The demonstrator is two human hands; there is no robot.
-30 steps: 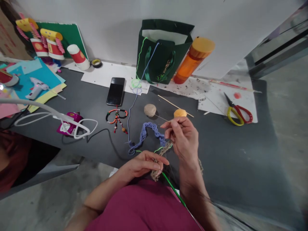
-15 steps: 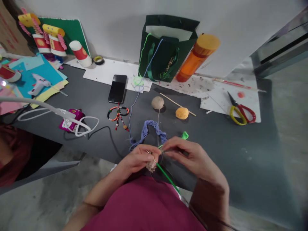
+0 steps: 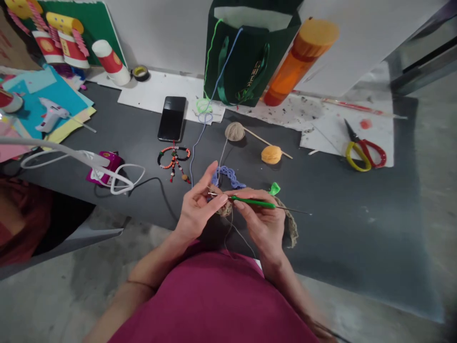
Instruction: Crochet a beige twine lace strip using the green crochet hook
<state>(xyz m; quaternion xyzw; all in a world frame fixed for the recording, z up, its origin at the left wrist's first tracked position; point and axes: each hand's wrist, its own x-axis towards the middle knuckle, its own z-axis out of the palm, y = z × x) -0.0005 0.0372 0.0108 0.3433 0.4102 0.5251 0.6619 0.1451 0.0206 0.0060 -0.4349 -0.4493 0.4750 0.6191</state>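
My right hand point(image 3: 264, 216) is closed round the green handle of a crochet hook point(image 3: 255, 202), whose metal tip points left. In my left hand point(image 3: 198, 205) a small piece of beige crochet work point(image 3: 224, 209) is pinched, and the hook's tip lies at it. Beige yarn runs over my raised left index finger to a beige yarn ball point(image 3: 234, 132). Behind my hands lies a blue crocheted strip point(image 3: 230, 176), partly hidden. A beige crocheted strip point(image 3: 292, 228) hangs out past my right hand. Close to that hand sits a bright green piece point(image 3: 274, 188).
An orange ball point(image 3: 271, 155) and a thin stick lie beyond my hands, with a phone point(image 3: 172, 119) and beaded bracelet point(image 3: 174, 159) to the left. Scissors point(image 3: 364, 150) rest at right. A dark green bag point(image 3: 239, 62) and orange bottle point(image 3: 300, 62) stand behind. A white cable point(image 3: 71, 150) crosses the left.
My right hand has taken hold of the green crochet hook, which hung down from the work before. My left index finger has risen with yarn over it. The view has shifted slightly.
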